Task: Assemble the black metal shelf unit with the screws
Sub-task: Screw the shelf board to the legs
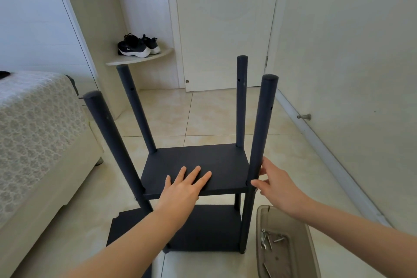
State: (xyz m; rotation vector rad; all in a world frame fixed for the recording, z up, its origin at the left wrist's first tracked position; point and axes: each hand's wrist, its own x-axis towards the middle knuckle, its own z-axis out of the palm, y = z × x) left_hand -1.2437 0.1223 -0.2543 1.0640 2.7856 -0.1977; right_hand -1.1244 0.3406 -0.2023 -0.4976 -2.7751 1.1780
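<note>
While the black shelf unit stands on the floor, the left hand presses its upper board with straight fingers; the right hand seemingly grips the near right post.

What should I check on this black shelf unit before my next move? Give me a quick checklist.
1. Left hand pressing flat on the middle shelf: ok.
2. Right hand holding the front right post at the shelf corner: ok.
3. Screws in the tray beside the unit: ok.
4. Screw seated at that corner: cannot tell.
5. Shelf fitted at the upper holes: not ok, none yet.
</note>
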